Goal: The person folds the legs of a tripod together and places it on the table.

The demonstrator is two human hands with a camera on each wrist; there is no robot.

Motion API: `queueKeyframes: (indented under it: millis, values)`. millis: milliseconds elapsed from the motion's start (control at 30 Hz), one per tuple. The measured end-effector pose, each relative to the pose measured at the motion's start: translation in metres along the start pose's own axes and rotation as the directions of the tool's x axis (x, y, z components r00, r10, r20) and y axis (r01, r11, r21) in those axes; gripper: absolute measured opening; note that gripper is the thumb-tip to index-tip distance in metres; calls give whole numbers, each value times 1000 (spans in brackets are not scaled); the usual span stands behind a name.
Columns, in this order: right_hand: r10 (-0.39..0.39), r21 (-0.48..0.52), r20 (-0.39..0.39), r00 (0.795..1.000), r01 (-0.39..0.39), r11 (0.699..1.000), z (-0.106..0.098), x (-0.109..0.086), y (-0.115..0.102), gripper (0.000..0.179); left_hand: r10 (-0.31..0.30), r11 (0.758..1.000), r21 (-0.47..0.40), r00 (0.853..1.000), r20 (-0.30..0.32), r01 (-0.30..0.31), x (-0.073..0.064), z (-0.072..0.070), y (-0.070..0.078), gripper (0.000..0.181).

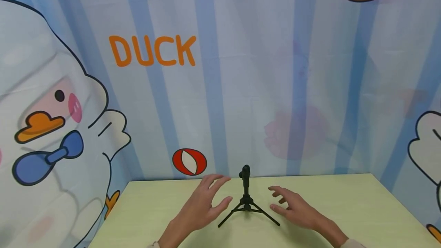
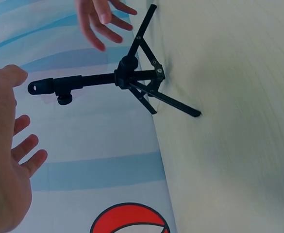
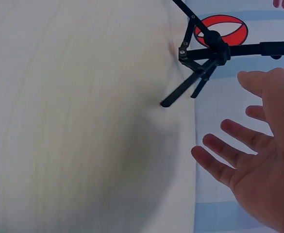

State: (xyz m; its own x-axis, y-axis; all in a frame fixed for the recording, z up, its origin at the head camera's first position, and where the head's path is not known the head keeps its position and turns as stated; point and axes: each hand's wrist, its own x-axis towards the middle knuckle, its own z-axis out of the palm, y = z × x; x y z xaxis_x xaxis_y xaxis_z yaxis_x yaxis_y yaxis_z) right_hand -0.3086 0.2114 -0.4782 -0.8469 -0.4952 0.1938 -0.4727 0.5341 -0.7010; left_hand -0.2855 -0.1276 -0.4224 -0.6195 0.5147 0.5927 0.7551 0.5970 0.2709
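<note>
A small black tripod [image 1: 246, 190] stands upright on the pale yellow table [image 1: 330, 190], its legs spread and its centre post raised. A knob juts from the side of the post near the top, plain in the left wrist view on the tripod [image 2: 95, 80]. To its left is my left hand [image 1: 204, 204], thumb and fingers apart and holding nothing. My right hand [image 1: 293, 206] hovers on the other side, fingers loosely bent around air. Both hands are apart from the tripod; the right wrist view shows the right palm [image 3: 273, 179] bare beside the tripod [image 3: 217, 51].
Behind the table's back edge hangs a striped blue and white curtain [image 1: 255, 87] printed with ducks, the word DUCK [image 1: 152, 51] and a red and white ball [image 1: 189, 162]. The curtain also borders the table on the left and right.
</note>
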Motion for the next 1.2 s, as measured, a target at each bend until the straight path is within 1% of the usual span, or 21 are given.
queueKeyframes:
  millis: [167, 233, 433, 500, 633, 733, 900, 967, 1033, 1133, 1200]
  values:
    - [-6, 57, 44, 999, 4, 998, 12, 3, 3, 48, -55, 993, -107, 998, -22, 52, 6, 5, 8, 48]
    - [-10, 76, 52, 999, 6, 997, 17, 4, 3, 45, -67, 986, -153, 997, -42, 60, 10, 9, 9, 47]
    - [-51, 77, 3, 999, 51, 996, 30, 7, 5, 38, -88, 955, -293, 988, -127, 47, 24, 27, 8, 44]
    - [-63, 76, -10, 998, 63, 995, 33, 9, 5, 36, -103, 944, -326, 984, -145, 51, 28, 34, 7, 44]
    - [-60, 87, -8, 998, 61, 994, 38, 13, 7, 32, -130, 925, -374, 977, -168, 59, 35, 45, 6, 43]
    - [-65, 90, -8, 998, 65, 994, 41, 15, 8, 27, -153, 911, -406, 973, -172, 72, 41, 52, 6, 43]
    - [-97, 107, -22, 995, 99, 989, 43, 18, 9, 20, -181, 891, -445, 968, -175, 86, 51, 60, 7, 46]
    - [-91, 124, -12, 996, 92, 988, 44, 18, 9, 19, -183, 888, -452, 968, -174, 86, 54, 63, 6, 46]
    - [-68, 139, 5, 998, 67, 988, 45, 19, 8, 20, -182, 887, -454, 968, -174, 85, 56, 66, 5, 46]
    - [-24, 172, 36, 999, 18, 985, 45, 21, 6, 21, -177, 884, -461, 968, -176, 77, 58, 70, 2, 44]
    - [14, 209, 62, 998, -27, 978, 44, 22, 6, 23, -177, 882, -465, 968, -178, 76, 59, 71, 1, 44]
